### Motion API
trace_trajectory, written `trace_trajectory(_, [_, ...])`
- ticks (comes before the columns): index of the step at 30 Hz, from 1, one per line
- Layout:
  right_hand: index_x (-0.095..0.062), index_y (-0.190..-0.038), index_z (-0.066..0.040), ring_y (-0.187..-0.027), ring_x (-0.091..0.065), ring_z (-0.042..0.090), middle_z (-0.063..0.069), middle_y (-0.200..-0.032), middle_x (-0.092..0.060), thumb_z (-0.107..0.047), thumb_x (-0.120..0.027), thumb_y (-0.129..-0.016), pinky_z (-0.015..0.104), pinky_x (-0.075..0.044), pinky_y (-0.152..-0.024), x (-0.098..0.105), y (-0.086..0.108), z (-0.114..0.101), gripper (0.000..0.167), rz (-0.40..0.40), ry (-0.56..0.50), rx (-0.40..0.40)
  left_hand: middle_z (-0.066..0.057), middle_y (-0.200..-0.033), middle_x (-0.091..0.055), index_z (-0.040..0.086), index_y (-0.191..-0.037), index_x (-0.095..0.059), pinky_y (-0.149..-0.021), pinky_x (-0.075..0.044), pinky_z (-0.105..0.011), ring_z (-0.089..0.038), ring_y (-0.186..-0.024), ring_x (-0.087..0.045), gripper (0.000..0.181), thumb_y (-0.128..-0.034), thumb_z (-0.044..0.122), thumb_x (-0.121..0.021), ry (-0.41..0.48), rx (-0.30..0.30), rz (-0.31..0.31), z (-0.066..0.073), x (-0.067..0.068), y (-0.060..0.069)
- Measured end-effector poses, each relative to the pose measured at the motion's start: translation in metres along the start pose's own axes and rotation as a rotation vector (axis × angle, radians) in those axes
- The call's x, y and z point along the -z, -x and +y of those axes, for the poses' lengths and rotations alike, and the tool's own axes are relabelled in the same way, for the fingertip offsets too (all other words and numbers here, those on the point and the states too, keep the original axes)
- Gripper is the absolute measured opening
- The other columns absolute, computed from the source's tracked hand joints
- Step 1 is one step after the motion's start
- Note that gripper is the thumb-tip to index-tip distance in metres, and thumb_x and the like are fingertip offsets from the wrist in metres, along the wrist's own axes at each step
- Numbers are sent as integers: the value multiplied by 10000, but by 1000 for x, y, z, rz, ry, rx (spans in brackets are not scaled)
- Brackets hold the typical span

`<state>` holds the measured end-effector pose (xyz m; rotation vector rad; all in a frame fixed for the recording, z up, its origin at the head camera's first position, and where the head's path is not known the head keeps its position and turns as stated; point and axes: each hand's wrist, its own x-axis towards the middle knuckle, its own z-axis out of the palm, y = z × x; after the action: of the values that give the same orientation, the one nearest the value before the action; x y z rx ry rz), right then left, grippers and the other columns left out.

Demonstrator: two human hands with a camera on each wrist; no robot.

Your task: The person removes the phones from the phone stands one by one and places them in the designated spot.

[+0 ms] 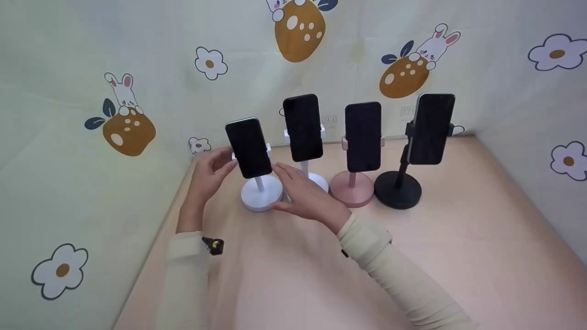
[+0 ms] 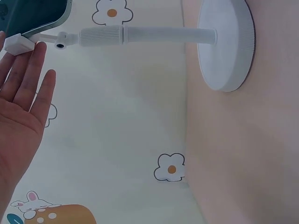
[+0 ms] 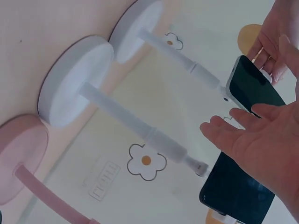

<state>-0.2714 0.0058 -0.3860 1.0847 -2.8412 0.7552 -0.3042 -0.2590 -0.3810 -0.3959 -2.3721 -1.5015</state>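
Gently, I'd square the leftmost phone (image 1: 248, 147) in its white stand (image 1: 262, 195), nine o'clock of the other stands (image 1: 352, 190), with even pressure, left grip (image 1: 207, 178) at its eight, right grip (image 1: 308, 195) at four, both uncurled, unclamped.

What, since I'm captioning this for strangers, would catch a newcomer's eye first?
Probably the four dark-screened phones on round-based stands, lined up on the table. Next, the left hand and right hand, flanking the leftmost phone. On the wall behind, printed rabbits cling to brown, spotted fruits.
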Motion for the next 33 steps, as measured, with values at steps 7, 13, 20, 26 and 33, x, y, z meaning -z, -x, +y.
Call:
trace_trajectory(7, [-182, -1584, -56, -1478, -344, 309, 138, -1617, -301, -440, -702, -913, 424, -325, -1219, -19, -12, -4, 932, 88, -98, -134, -261, -1290, -638, -80, -1290, -601, -936, -510, -108, -180, -1142, -672, 355, -949, 12, -638, 34, -1, 27, -2, 1, 4])
trace_trajectory(13, [-169, -1577, -37, -1437, -404, 309, 181, -1571, -350, -402, -715, -912, 418, -390, -1177, -41, -26, -15, 934, 190, -226, -214, -284, -1221, -659, -91, -1246, -629, -868, -538, -110, 89, -932, -648, 335, -919, -27, -661, 49, -8, 47, -5, 3, 6])
trace_trajectory(20, [-115, -1578, -25, -1403, -442, 314, 194, -1546, -367, -367, -737, -902, 415, -412, -1160, -56, -40, -24, 981, 293, -310, -272, -240, -1264, -660, -55, -1256, -640, -899, -530, -109, 94, -980, -648, 333, -935, 27, -667, 57, 6, 25, -2, 0, 3])
trace_trajectory(26, [-86, -1573, -12, -1417, -420, 308, 202, -1542, -351, -361, -753, -889, 414, -381, -1186, -61, -50, -26, 1016, 329, -349, -317, -218, -1253, -671, -29, -1251, -652, -914, -531, -124, 26, -1014, -663, 332, -939, 81, -680, 57, 16, 41, -2, -4, 3])
trace_trajectory(33, [-68, -1562, -1, -1382, -430, 306, 217, -1494, -372, -337, -755, -889, 414, -394, -1168, -62, -57, -29, 1019, 363, -367, -303, -187, -1249, -685, -9, -1256, -653, -932, -537, -148, -224, -1135, -686, 333, -942, 98, -681, 24, 34, 75, -1, -6, 7])
